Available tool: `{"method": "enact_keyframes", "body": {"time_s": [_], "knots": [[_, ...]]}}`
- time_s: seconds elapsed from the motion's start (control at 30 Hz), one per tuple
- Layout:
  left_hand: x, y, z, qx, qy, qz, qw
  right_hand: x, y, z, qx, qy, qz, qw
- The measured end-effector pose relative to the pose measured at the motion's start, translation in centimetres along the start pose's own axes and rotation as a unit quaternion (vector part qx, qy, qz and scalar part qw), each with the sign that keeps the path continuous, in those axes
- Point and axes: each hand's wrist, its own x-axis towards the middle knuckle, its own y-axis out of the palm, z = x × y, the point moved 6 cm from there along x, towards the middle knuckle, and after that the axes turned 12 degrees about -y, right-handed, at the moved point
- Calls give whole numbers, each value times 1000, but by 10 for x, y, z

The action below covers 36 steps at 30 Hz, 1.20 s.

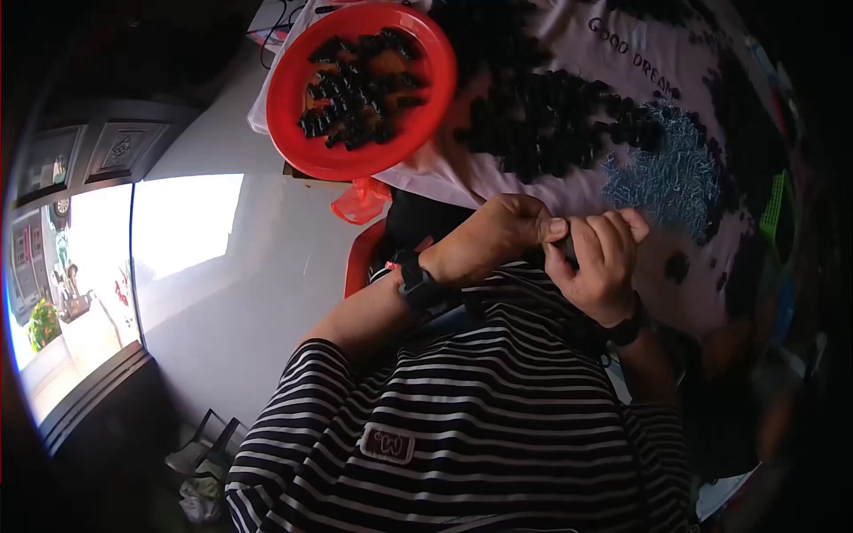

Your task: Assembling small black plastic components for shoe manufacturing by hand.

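1. A round, shallow red basin (425,120) held a loose heap of short, glossy black parts (346,98).
2. Just below it showed a crumpled red plastic bag (360,202), its contents impossible to tell.
3. On a pink cloth (480,178), more black parts lay beside a spread of small blue-grey pieces (671,178).
4. Near the striped shirt (498,391), the left hand (506,233) and right hand (600,259) were closed on a small dark piece (570,252), mostly hidden by fingers.

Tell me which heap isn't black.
The blue-grey heap on the cloth; its colour sets it apart from the black heap beside it and the red basin's black pieces.
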Motion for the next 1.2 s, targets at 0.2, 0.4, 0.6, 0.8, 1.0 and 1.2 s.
{"method": "enact_keyframes", "body": {"time_s": [0.2, 0.4, 0.6, 0.8, 1.0, 1.2], "knots": [[-5, 6, -6, -28, -1, -47, 999, 2, -2, -1, -13, 1, 27, 1000], [-3, 1, -13, 42, 32, -59, 997, 8, 0, 0, -30, 31, 41, 998], [-1, -7, -7, 26, 0, -49, 998, 9, 2, -2, -22, 34, 32, 999], [11, -3, 4, -5, 29, -30, 999, 9, 3, 0, 8, 34, 18, 999], [8, 0, 9, -44, -27, -15, 999, 8, 1, 2, 25, 17, 38, 999], [0, -9, -8, 28, 22, -17, 999, 14, 6, -5, 23, 60, 56, 996]]}}
